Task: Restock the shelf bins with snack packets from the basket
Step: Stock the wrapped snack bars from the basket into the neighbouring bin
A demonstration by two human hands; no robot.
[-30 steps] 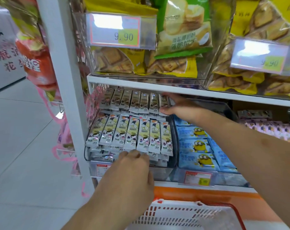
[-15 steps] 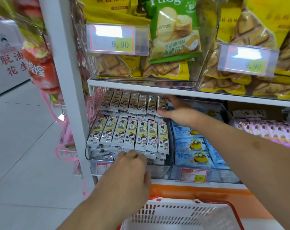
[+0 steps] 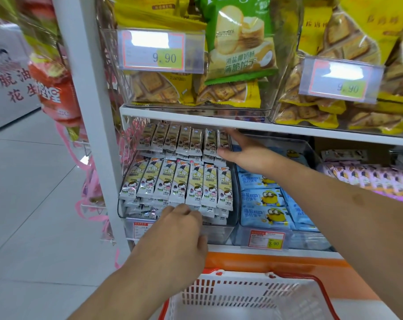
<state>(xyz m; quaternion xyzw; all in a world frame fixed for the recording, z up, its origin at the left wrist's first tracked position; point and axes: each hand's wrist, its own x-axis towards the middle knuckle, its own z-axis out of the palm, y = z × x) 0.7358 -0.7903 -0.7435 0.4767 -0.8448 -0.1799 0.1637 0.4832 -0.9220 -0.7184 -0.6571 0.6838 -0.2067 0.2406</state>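
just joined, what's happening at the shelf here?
A person is tidying a clear bin of slim snack packets on the lower shelf. The left hand rests at the front row's lower edge, the right hand lies open against the back row. The basket sits below; no grip on any packet is visible.

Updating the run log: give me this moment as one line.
left hand: fingers at front row of packets | right hand: flat against back row | bin: full | basket: below
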